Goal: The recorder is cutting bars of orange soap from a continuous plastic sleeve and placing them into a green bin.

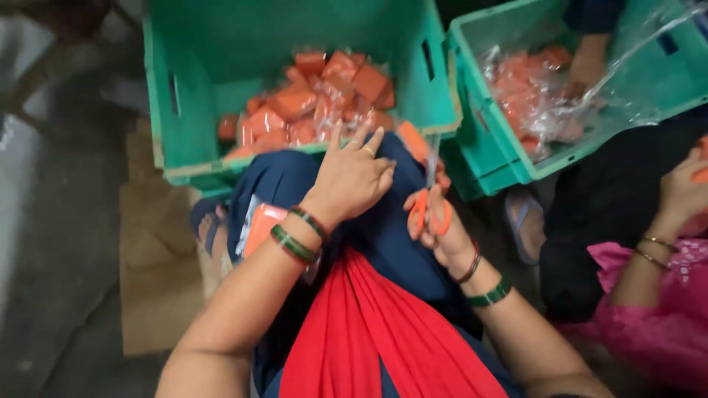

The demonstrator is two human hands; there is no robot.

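Observation:
My left hand (354, 177) rests palm down on my knee, covered in dark blue cloth, fingers spread and holding nothing. A ring shows on one finger and bangles on the wrist. My right hand (436, 228) grips orange-handled scissors (429, 203) whose blades point up toward the crate edge. Just beyond both hands stands a green plastic crate (184, 88) holding several orange wrapped packets (317, 99). One orange packet (259, 225) lies on my lap by the left wrist. A red cloth (369, 332) drapes down my front.
A second green crate (501, 140) at the right holds orange packets in clear plastic film (531, 103); another person's hand (586, 63) reaches into it. A person in pink (664, 295) sits at the right. Cardboard (155, 258) lies on the grey floor to the left.

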